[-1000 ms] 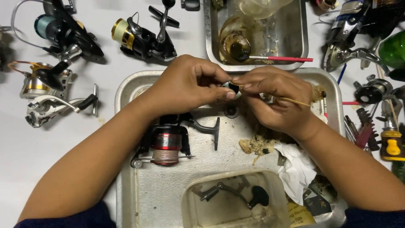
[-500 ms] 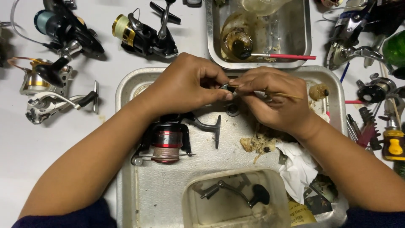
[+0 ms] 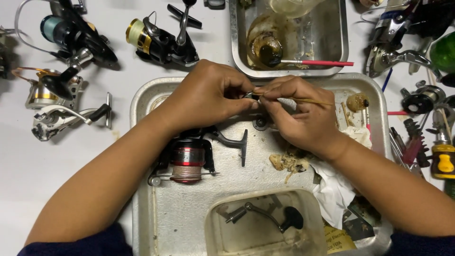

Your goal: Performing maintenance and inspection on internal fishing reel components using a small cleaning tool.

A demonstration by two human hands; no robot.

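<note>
My left hand [image 3: 208, 97] pinches a small dark metal reel part [image 3: 252, 96] above a large metal tray [image 3: 147, 223]. My right hand [image 3: 301, 116] meets it from the right, holding a thin wooden stick [image 3: 315, 101] with its tip at the part. Below my left wrist a black and red fishing reel [image 3: 188, 159] lies in the tray with its handle [image 3: 235, 142] pointing right. Most of the small part is hidden by my fingers.
A clear plastic tub [image 3: 265, 227] holding a crank handle sits at the tray's front. A smaller metal tray [image 3: 327, 47] at the back holds a greasy jar and a red brush [image 3: 322, 62]. Several reels [image 3: 161, 40] lie left; tools and a yellow-handled screwdriver [image 3: 443, 159] lie right. A dirty white rag [image 3: 332, 187] is under my right wrist.
Both hands have stayed together over the tray. My right hand shifted slightly, turning the stick against the small part; the view has moved a little.
</note>
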